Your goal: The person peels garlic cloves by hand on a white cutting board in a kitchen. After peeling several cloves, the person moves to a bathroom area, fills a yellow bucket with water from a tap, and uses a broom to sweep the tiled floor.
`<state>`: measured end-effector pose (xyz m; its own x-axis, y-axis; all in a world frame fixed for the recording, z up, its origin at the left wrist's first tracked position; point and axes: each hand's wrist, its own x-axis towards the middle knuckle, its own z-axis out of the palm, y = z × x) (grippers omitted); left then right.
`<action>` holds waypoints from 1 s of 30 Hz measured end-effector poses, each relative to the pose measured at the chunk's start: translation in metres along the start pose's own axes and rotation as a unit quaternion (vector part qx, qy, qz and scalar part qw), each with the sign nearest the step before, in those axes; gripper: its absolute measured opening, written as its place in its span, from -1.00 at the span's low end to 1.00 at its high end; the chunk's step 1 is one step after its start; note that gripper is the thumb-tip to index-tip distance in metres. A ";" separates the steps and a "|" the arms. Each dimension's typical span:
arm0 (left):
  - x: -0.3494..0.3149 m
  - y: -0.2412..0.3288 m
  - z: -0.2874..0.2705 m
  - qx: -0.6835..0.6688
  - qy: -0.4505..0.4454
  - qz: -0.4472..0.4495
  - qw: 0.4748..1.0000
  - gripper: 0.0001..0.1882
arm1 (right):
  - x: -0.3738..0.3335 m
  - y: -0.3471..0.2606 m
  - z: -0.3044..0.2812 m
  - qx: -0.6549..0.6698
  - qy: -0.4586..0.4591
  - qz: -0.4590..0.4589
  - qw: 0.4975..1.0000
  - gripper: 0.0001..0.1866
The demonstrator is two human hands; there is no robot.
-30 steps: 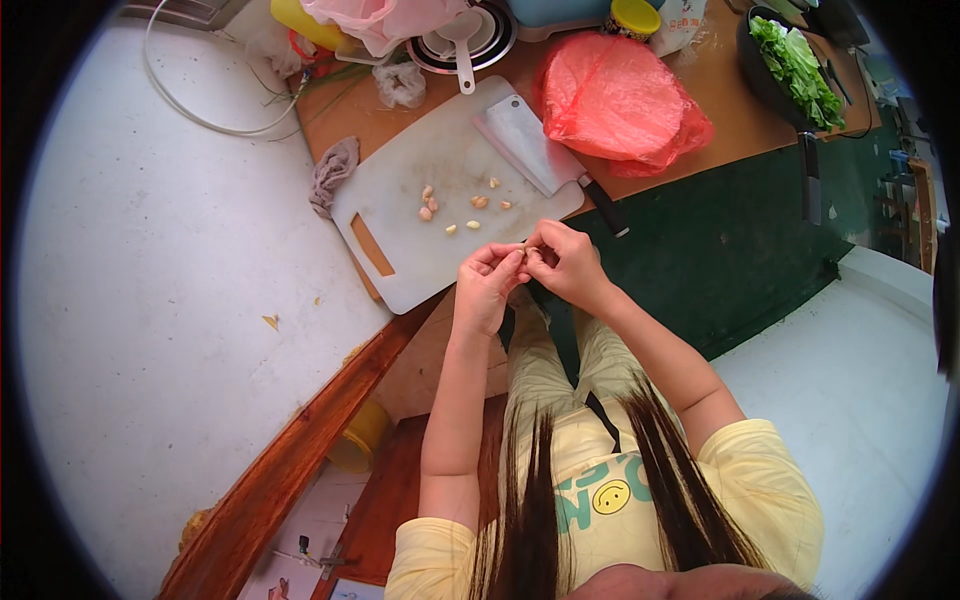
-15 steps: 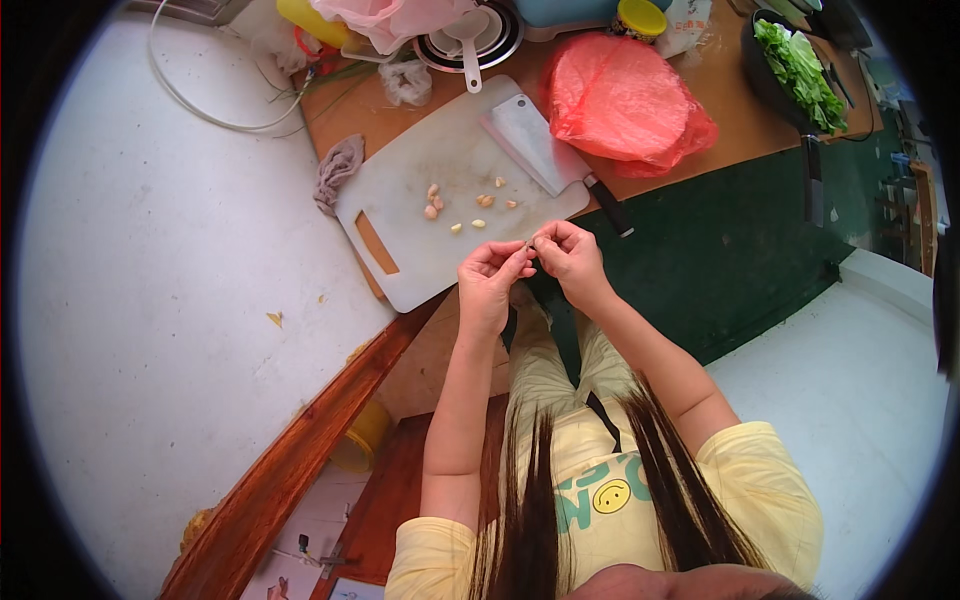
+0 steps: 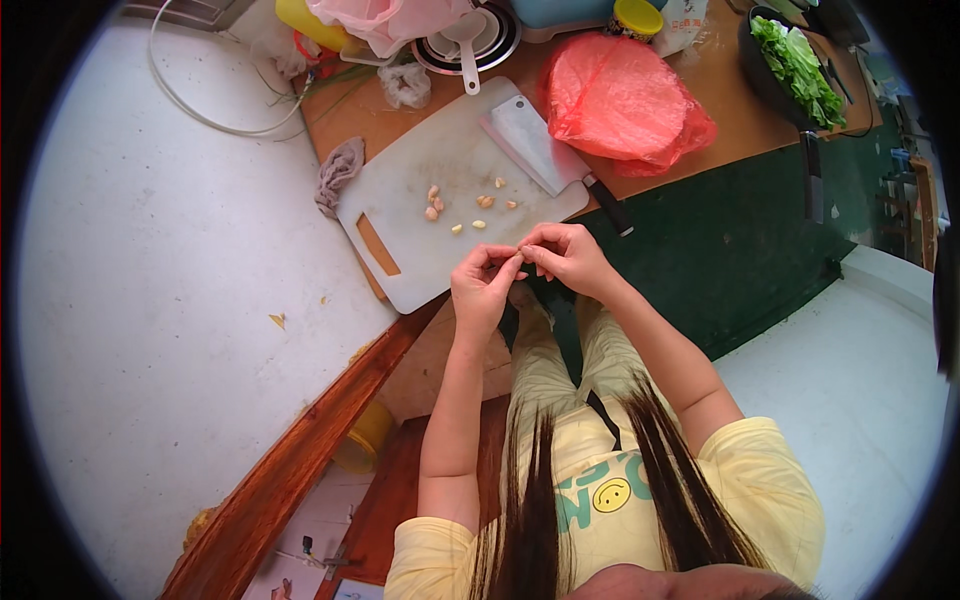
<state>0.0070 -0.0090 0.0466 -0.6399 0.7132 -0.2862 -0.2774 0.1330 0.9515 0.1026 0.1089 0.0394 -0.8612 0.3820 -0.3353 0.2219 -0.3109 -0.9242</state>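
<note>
My left hand (image 3: 482,285) and my right hand (image 3: 570,257) meet just in front of the cutting board's near edge. Thumbs and fingers of both are pinched together on a tiny thing, seemingly a garlic clove, mostly covered by the fingertips. On the white cutting board (image 3: 405,255) lie pinkish unpeeled garlic cloves (image 3: 435,203) in a small cluster. Two pale peeled cloves (image 3: 479,224) lie nearer to me, and more bits of garlic (image 3: 486,201) are to their right. A cleaver (image 3: 540,150) rests on the board's right side, its black handle sticking out over the edge.
A red plastic bag (image 3: 625,105) covers something right of the cleaver. Behind the board are a white ladle (image 3: 467,50) on stacked bowls and a crumpled clear bag (image 3: 405,85). A grey cloth (image 3: 341,175) hangs at the left edge. Leafy greens (image 3: 795,75) fill a black pan, far right.
Both hands have shifted slightly left, still pinched together. The right hand's fingers have moved over the fingertips of the left. The garlic on the board and the cleaver have stayed put.
</note>
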 end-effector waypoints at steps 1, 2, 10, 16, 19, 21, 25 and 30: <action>-0.001 0.001 0.000 0.006 0.002 -0.003 1.000 -0.93 | 0.000 -0.001 0.000 -0.023 0.000 -0.015 1.000 -0.89; -0.001 0.003 0.000 0.012 0.003 -0.006 1.000 -0.93 | 0.000 -0.001 0.000 -0.046 0.000 -0.030 0.998 -0.90; -0.007 -0.002 0.010 -0.020 0.074 0.018 0.997 -0.93 | -0.002 0.001 0.015 -0.176 0.093 -0.146 0.969 -0.93; -0.007 -0.009 0.007 -0.063 0.076 0.015 0.995 -0.93 | -0.001 0.009 0.023 -0.152 0.118 -0.155 0.969 -0.95; -0.007 -0.010 0.010 -0.037 0.090 0.026 0.995 -0.93 | 0.000 0.013 0.026 -0.154 0.132 -0.156 0.967 -0.94; -0.008 -0.009 0.011 0.008 0.103 0.039 0.994 -0.93 | 0.002 0.013 0.027 -0.160 0.137 -0.153 0.966 -0.93; -0.009 -0.010 0.007 0.045 0.112 0.050 0.991 -0.93 | 0.005 0.011 0.025 -0.186 0.115 -0.143 0.965 -0.92; -0.005 -0.011 -0.004 -0.029 0.069 0.008 0.997 -0.92 | 0.006 0.009 0.025 -0.178 0.093 -0.123 0.972 -0.93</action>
<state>0.0097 -0.0167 0.0372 -0.7359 0.6131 -0.2873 -0.3050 0.0787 0.9491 0.0878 0.0863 0.0338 -0.8175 0.5684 -0.0924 0.1921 0.1180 -0.9743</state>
